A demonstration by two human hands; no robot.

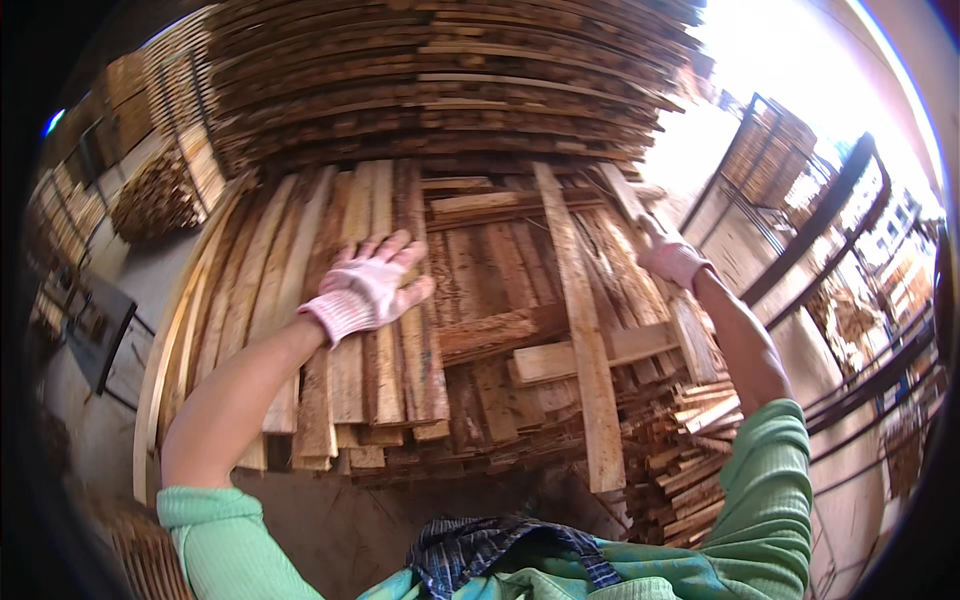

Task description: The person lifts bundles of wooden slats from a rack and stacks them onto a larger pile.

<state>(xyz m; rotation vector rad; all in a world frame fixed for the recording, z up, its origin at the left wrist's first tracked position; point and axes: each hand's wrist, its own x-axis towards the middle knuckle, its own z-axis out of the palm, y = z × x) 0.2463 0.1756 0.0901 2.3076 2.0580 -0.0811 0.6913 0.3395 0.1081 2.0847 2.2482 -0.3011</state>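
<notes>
My left hand [367, 280], in a pale pink knit glove with bare fingertips, lies with fingers spread on a row of rough planks [290, 270]. In a similar glove, my right hand [674, 260] is closed around a plank [692, 335] at the stack's right edge; its fingers are partly hidden. Between my hands a loose plank [577, 330] runs lengthwise over the gap in the top layer. Two short crosswise boards lie under it, a pale one [550, 362] and a bark-brown one [490, 335].
A tall stack of boards [430, 90] rises just beyond the planks. Short offcuts [690, 470] are piled at the near right. Dark metal rails [815, 225] stand on the right, and a dark metal stand [105, 330] on the left. More bundled wood [155, 195] sits at the far left.
</notes>
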